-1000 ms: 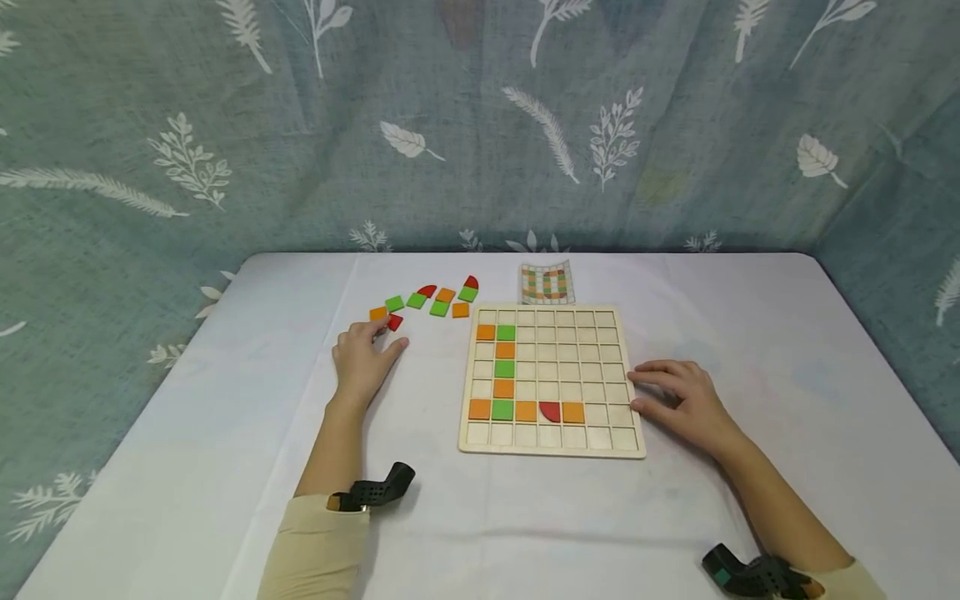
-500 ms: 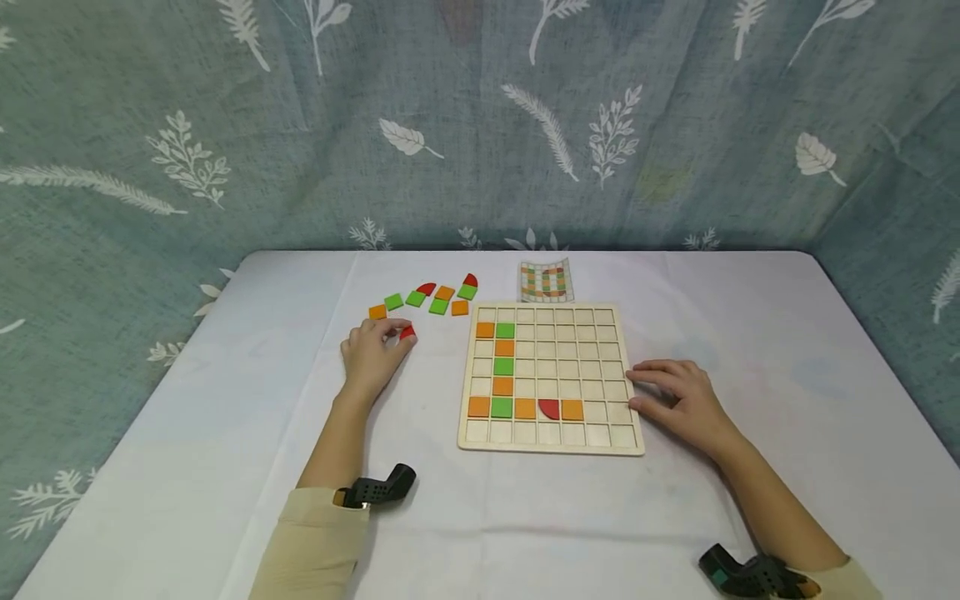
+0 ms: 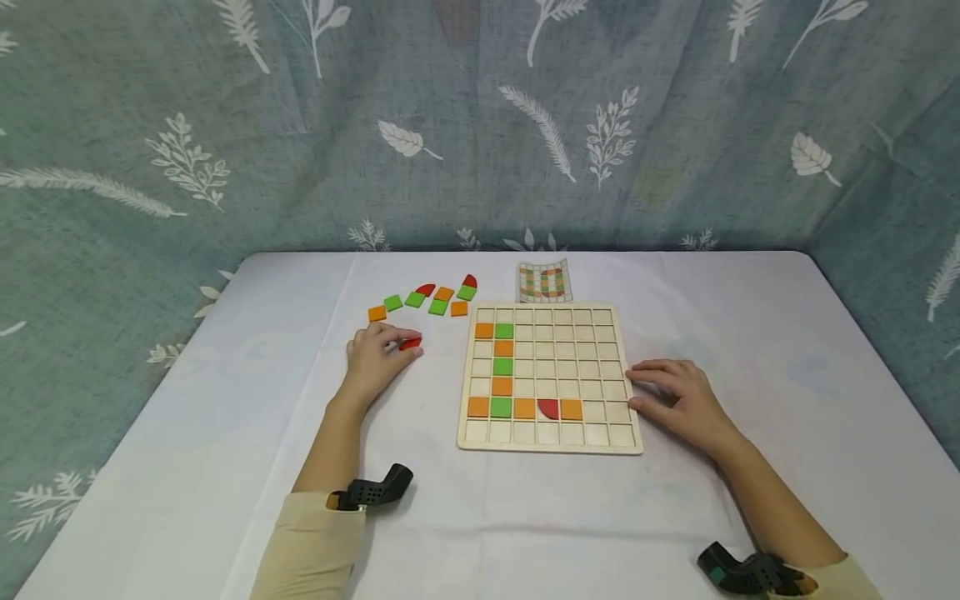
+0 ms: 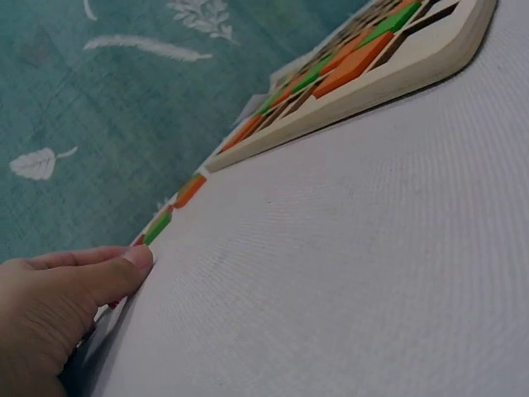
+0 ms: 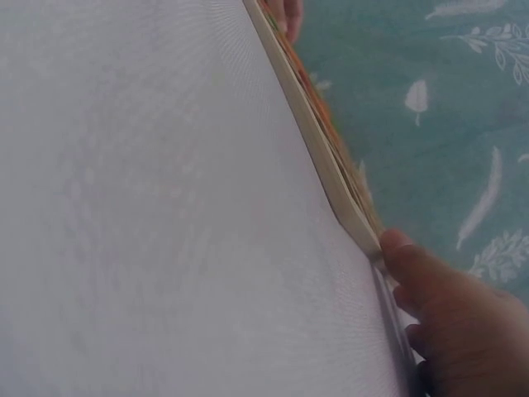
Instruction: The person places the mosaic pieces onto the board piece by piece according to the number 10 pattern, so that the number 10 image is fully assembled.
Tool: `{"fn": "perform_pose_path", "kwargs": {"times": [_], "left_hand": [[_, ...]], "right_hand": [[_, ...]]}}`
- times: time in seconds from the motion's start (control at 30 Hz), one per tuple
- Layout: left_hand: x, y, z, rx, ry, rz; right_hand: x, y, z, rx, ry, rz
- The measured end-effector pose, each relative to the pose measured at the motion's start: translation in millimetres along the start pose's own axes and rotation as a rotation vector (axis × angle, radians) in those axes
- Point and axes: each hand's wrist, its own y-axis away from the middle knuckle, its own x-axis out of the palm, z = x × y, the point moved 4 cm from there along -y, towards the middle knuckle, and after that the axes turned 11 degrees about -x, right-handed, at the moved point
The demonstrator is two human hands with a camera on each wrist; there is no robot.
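My left hand (image 3: 371, 360) pinches a red tile (image 3: 410, 343) between thumb and fingers, left of the wooden grid board (image 3: 555, 442); its outline is partly hidden. In the left wrist view the thumb of the left hand (image 4: 70, 289) covers most of that tile. Orange and green square tiles and one red quarter-circle tile (image 3: 548, 409) lie in the board's cells, along its left side and a lower row. My right hand (image 3: 686, 402) rests at the board's right edge, fingertips and thumb touching it, as the right wrist view of the right hand (image 5: 459, 318) also shows.
Loose orange, green and red tiles lie behind my left hand, among them a green square (image 3: 393, 303) and an orange square (image 3: 377, 313). A printed pattern card (image 3: 543, 282) lies behind the board. A leaf-print cloth (image 3: 480, 125) hangs beyond the white table (image 3: 487, 517).
My left hand has drawn the red tile away from the loose tiles, right and toward me, and the tile now tilts between its fingers. The right hand has stayed at the board's edge.
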Motion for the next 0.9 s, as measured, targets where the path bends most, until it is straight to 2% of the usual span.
{"fn": "perform_pose_path", "kwargs": {"times": [0.23,0.3,0.5,0.7,0.77,0.9], "left_hand": [[-5.4,3.4,3.1,-0.099,0.051,-0.034],[-5.1,3.5,4.0,-0.096,0.058,-0.033],[-3.8,1.3,4.2,-0.027,0.039,-0.006],[-4.7,0.8,4.7,-0.103,0.061,-0.047],[-3.6,0.5,3.2,-0.096,0.046,-0.053],[0.9,2.3,-0.4,-0.068,-0.043,-0.065]], "right_hand": [[0.6,2.0,1.4,0.000,0.009,0.007],[0.7,2.3,1.9,0.000,0.011,0.007],[0.2,1.1,1.7,0.002,0.006,0.003],[-0.8,0.6,0.7,-0.011,0.001,0.000],[-1.3,0.5,-0.2,-0.009,-0.001,-0.003],[-0.1,2.4,-1.0,0.006,-0.004,-0.004]]}}
